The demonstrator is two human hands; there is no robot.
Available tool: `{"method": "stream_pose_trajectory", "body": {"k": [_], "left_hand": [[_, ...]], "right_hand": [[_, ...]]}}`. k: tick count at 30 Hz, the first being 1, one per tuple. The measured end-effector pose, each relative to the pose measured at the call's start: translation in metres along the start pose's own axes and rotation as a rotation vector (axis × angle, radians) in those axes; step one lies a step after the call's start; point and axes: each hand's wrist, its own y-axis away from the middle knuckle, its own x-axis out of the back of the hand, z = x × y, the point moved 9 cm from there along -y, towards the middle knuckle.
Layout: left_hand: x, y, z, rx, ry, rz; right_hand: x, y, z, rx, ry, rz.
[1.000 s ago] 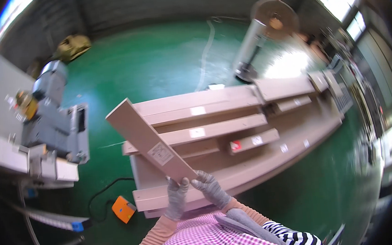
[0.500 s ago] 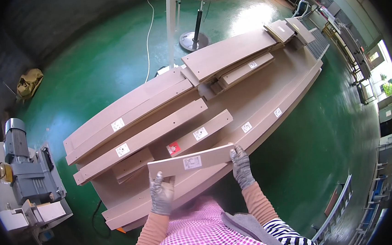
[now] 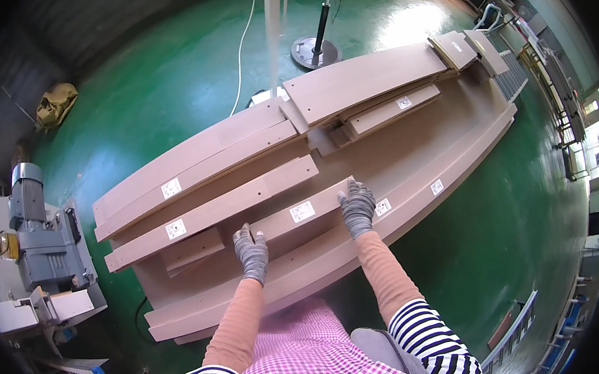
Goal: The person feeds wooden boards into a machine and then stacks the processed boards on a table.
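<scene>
Around my work, long boards [image 3: 237,201] lie at ten o'clock, a wide board [image 3: 368,81] at one, and a short board [image 3: 193,250] at nine, near my left hand [image 3: 252,255]. A fan base [image 3: 316,52] stands on the floor [image 3: 145,108] at twelve; a grey motor [image 3: 45,260] sits at nine. Nearest me, at six, a long edge board [image 3: 327,263] runs below my forearms. White labels [image 3: 175,229] mark several boards (their print is too small for me to read). The labelled plank [image 3: 281,225] lies between my hands, its ends at eight and two o'clock; my left fingers grip the eight o'clock end, and those of my right hand [image 3: 357,209] clasp the other.
</scene>
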Motion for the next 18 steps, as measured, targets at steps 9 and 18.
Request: {"method": "stream_pose_trajectory", "body": {"k": [9,18], "left_hand": [[0.048,0.011,-0.037,-0.021,0.214,-0.015],[0.224,0.046,-0.203,0.190,0.671,0.171]], "right_hand": [[0.021,0.044,-0.016,-0.033,-0.048,0.227],[0.009,0.206,-0.164,0.400,-0.432,0.219]]}}
